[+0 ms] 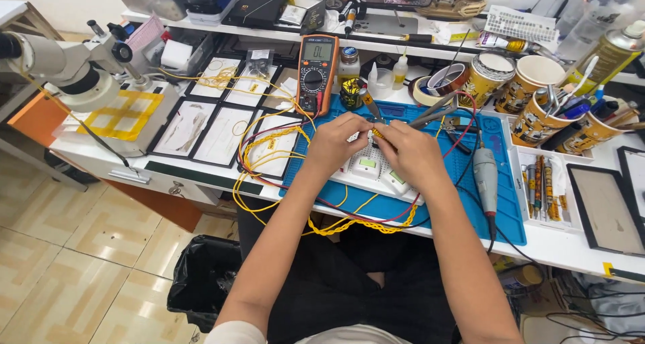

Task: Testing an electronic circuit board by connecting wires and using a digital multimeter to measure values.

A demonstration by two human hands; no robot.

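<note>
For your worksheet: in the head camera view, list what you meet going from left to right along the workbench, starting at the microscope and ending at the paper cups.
Microscope → multimeter → left hand → right hand → grey rotary tool → paper cups.

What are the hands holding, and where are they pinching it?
Both hands, left and right, pinch something small and yellow between their fingertips, above the white device on the blue mat. It is too small to identify.
</note>
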